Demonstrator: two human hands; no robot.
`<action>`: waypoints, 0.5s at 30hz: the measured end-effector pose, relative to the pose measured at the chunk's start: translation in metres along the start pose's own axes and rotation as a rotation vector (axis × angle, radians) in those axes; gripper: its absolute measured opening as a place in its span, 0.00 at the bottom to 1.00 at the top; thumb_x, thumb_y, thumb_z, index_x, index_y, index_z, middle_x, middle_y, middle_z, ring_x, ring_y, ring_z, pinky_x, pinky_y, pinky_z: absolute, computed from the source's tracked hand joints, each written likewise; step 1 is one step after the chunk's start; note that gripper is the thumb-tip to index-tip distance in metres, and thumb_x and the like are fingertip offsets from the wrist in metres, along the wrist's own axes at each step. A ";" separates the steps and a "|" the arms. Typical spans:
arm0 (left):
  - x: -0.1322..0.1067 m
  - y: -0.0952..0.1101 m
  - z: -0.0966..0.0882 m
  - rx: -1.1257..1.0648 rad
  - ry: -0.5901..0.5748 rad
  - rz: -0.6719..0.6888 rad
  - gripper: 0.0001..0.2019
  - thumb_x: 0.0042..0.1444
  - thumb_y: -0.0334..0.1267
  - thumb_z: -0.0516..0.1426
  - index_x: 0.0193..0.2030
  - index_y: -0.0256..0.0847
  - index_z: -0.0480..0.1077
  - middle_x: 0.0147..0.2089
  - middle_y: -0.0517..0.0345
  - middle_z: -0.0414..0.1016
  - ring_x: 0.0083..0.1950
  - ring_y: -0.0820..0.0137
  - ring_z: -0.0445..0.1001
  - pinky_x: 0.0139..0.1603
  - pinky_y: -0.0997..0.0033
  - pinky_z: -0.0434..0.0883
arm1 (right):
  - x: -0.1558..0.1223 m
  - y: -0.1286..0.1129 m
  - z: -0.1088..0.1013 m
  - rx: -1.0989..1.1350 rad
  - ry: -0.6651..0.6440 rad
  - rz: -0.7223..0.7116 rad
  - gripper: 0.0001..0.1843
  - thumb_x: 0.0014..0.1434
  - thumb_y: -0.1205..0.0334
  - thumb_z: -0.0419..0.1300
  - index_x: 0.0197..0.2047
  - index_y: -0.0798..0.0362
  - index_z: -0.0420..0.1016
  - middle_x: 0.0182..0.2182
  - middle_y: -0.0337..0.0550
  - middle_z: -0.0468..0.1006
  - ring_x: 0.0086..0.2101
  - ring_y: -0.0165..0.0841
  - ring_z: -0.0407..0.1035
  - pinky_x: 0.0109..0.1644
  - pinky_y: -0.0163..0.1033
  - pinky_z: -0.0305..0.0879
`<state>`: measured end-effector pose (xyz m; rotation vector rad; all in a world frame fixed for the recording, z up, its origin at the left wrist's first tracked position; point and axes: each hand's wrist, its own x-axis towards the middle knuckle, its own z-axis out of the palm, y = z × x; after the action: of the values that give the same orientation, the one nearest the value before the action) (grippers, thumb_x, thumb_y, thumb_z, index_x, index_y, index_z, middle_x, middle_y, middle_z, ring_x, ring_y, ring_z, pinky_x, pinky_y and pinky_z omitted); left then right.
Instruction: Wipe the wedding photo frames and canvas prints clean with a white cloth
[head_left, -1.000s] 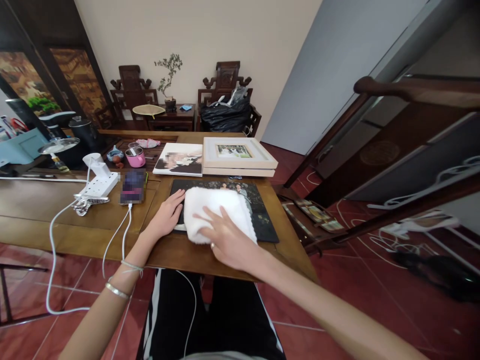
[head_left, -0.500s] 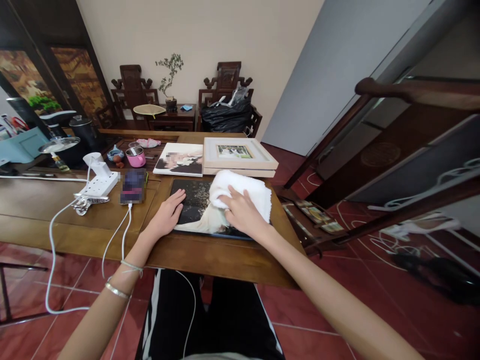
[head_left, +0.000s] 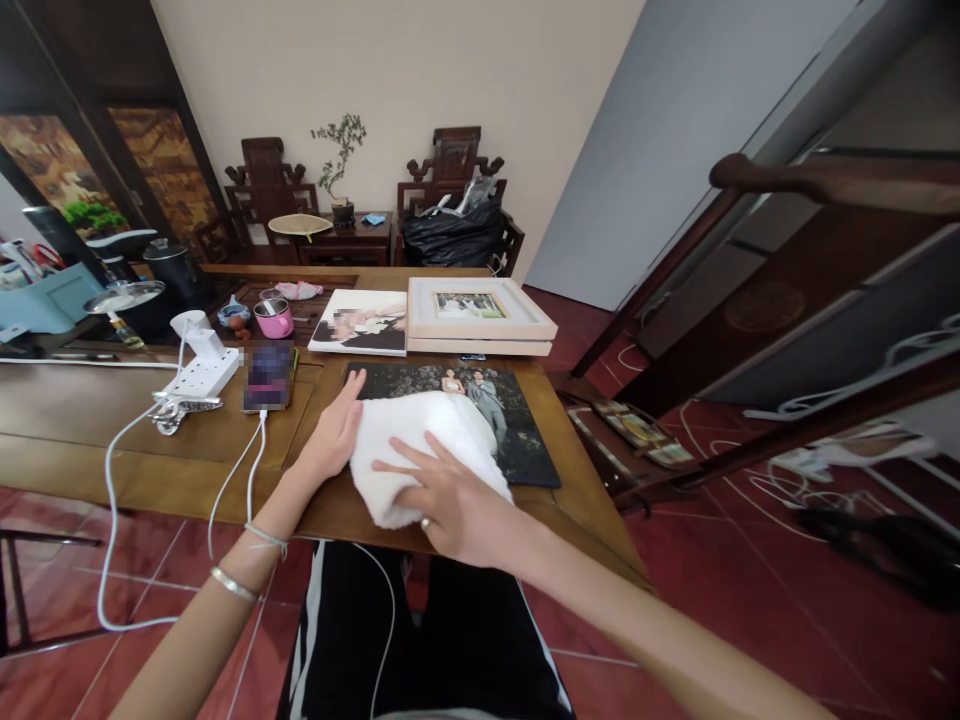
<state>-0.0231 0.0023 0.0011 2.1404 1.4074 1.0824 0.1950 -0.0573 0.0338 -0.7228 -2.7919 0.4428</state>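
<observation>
A dark photo print (head_left: 517, 430) of a couple lies flat on the wooden table (head_left: 90, 430) in front of me. A white cloth (head_left: 420, 440) covers its near left part. My right hand (head_left: 450, 500) lies flat on the cloth with fingers spread, a ring on one finger. My left hand (head_left: 334, 430) rests open on the print's left edge, touching the cloth; bracelets sit on that wrist.
Behind the print stand a light wooden framed picture (head_left: 476, 312) and a flat photo panel (head_left: 361, 320). To the left are a phone on a cable (head_left: 267, 375), a white power strip (head_left: 196, 372) and a pink cup (head_left: 272, 317). Carved chairs and a black bag (head_left: 450, 232) stand at the back.
My right hand has drawn the cloth from the print's far right corner back to its near left part. The couple in the print now shows. My left hand stays at the left edge.
</observation>
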 end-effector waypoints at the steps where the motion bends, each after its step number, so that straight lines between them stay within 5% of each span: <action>1: 0.000 0.000 0.001 0.029 -0.048 -0.003 0.31 0.66 0.52 0.37 0.68 0.33 0.54 0.70 0.48 0.54 0.71 0.64 0.49 0.70 0.60 0.49 | -0.009 0.001 -0.002 0.003 0.013 0.032 0.29 0.39 0.79 0.49 0.43 0.53 0.77 0.63 0.42 0.63 0.66 0.46 0.43 0.67 0.64 0.37; 8: 0.002 -0.002 0.005 0.158 -0.148 0.037 0.25 0.66 0.44 0.41 0.63 0.33 0.61 0.66 0.45 0.61 0.69 0.62 0.55 0.68 0.55 0.56 | -0.028 0.042 -0.010 -0.054 0.150 0.245 0.27 0.43 0.79 0.47 0.44 0.55 0.75 0.61 0.52 0.65 0.64 0.45 0.48 0.66 0.62 0.42; 15: 0.004 -0.007 0.006 0.173 -0.133 0.105 0.22 0.64 0.39 0.45 0.58 0.28 0.67 0.64 0.40 0.64 0.68 0.60 0.58 0.68 0.55 0.57 | 0.053 0.081 -0.017 0.109 0.295 0.308 0.29 0.49 0.76 0.46 0.51 0.52 0.73 0.53 0.45 0.75 0.55 0.42 0.66 0.63 0.51 0.52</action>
<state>-0.0217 0.0092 -0.0056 2.3842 1.3860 0.8635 0.1902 0.0405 0.0292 -1.0993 -2.3720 0.4921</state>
